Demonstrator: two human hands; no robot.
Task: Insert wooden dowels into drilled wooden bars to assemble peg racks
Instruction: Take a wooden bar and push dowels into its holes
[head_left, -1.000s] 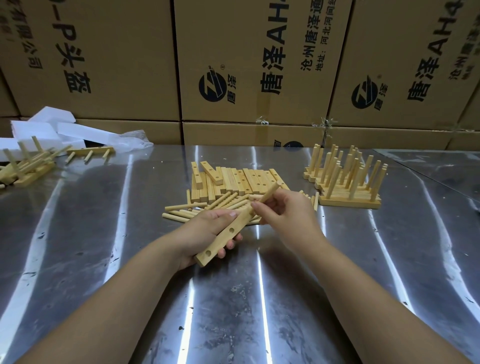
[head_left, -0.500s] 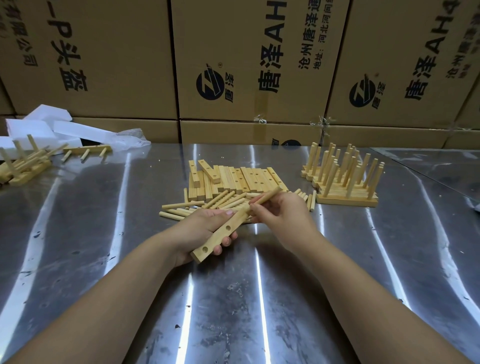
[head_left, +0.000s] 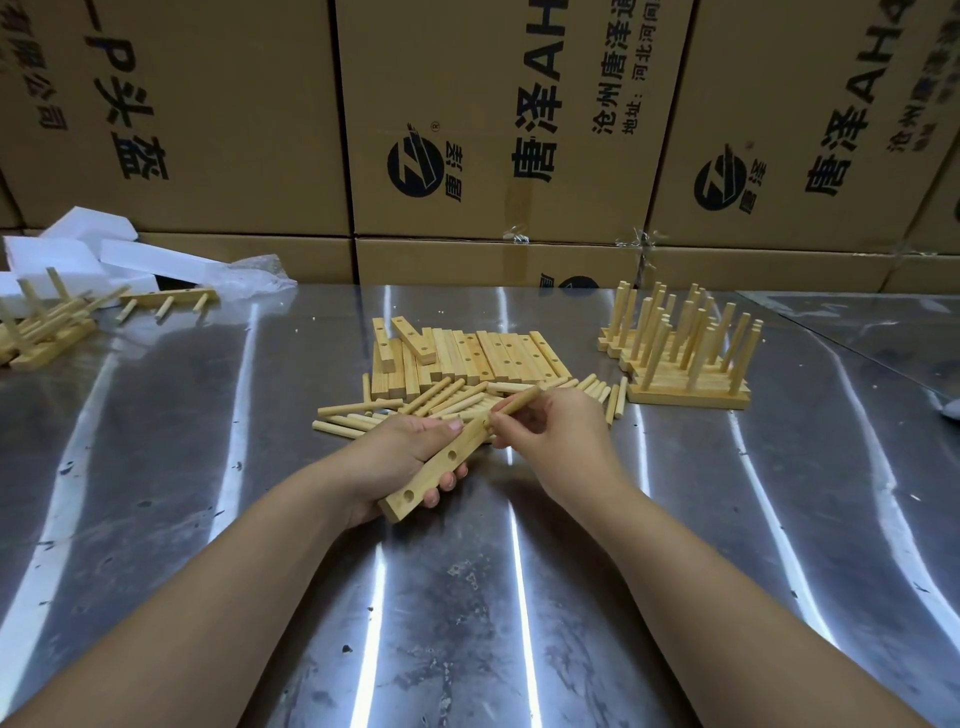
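The left hand (head_left: 400, 457) grips a drilled bar (head_left: 441, 465) above the table; the right hand (head_left: 550, 431) pinches a dowel (head_left: 517, 404), its tip seemingly at the far hole. Next: push it straight in.

Overhead light streaks white glare across my steel counter (head_left: 156, 467); the cardboard boxes (head_left: 208, 104) behind sit dimmer, their edges bowed by the wide lens, corners slightly soft.

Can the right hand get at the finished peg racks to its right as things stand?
Probably yes: only loose dowels lying flat separate the right hand from the peg racks, though it pinches a dowel.
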